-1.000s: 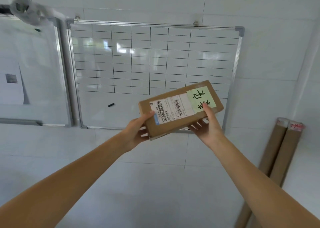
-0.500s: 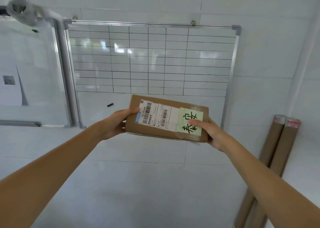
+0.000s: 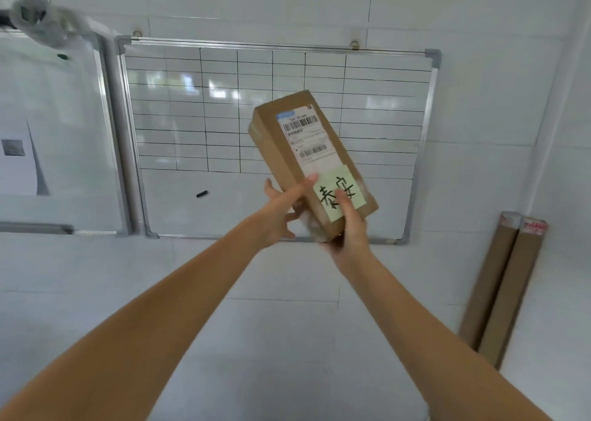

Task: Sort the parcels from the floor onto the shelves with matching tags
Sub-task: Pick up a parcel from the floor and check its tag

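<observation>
Mid-frame, the right hand (image 3: 348,232) clasps the brown cardboard parcel (image 3: 287,152) by its lower end. The left hand (image 3: 278,216) steadies it with straight fingers. It is tilted up, probably so the pale green handwritten tag (image 3: 339,193) can be read.

Bare, slender left forearm (image 3: 160,308) and right forearm (image 3: 415,308) taper smoothly into the left hand (image 3: 278,216) and right hand (image 3: 350,233).
</observation>
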Motion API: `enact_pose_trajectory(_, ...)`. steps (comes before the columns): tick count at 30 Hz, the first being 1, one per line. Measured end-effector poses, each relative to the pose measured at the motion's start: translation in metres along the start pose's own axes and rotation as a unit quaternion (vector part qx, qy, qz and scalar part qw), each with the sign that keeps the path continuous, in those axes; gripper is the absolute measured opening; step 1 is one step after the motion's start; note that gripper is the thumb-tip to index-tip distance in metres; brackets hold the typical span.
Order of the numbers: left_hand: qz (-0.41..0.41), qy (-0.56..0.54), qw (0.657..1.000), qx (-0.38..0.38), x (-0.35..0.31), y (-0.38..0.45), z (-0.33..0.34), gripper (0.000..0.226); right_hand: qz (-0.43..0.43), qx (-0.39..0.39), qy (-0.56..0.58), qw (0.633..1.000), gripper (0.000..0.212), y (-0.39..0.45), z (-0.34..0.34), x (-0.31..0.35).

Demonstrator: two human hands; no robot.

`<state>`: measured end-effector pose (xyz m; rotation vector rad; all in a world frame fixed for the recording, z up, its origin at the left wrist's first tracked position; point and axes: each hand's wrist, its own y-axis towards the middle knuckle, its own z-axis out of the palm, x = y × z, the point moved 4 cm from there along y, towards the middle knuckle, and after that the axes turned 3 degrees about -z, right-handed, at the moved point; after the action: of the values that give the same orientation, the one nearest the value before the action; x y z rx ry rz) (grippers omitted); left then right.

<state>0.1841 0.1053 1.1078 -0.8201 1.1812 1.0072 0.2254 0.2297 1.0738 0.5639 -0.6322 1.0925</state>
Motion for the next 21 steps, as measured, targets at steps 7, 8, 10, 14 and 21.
enact_pose_trajectory(7,0.099,-0.046,0.993,-0.041,0.001,0.007,0.003,0.074,0.001,-0.041,-0.016,0.999,0.083,-0.008,0.006,-0.018)
enact_pose_trajectory(8,0.103,-0.04,0.993,-0.039,-0.001,0.006,-0.002,0.074,-0.01,-0.032,-0.087,0.996,0.085,-0.007,0.001,-0.012)
enact_pose_trajectory(10,0.092,-0.02,0.995,-0.032,-0.004,0.005,-0.015,0.076,-0.068,-0.013,-0.253,0.965,0.08,-0.002,-0.01,0.007)
enact_pose_trajectory(14,0.056,0.024,0.998,0.023,-0.001,-0.002,-0.03,0.076,-0.145,0.031,-0.399,0.905,0.067,0.01,-0.013,0.052)
enact_pose_trajectory(21,0.005,0.045,0.994,0.102,0.013,-0.015,-0.001,0.072,-0.168,0.078,-0.277,0.943,0.062,0.011,-0.002,0.061)
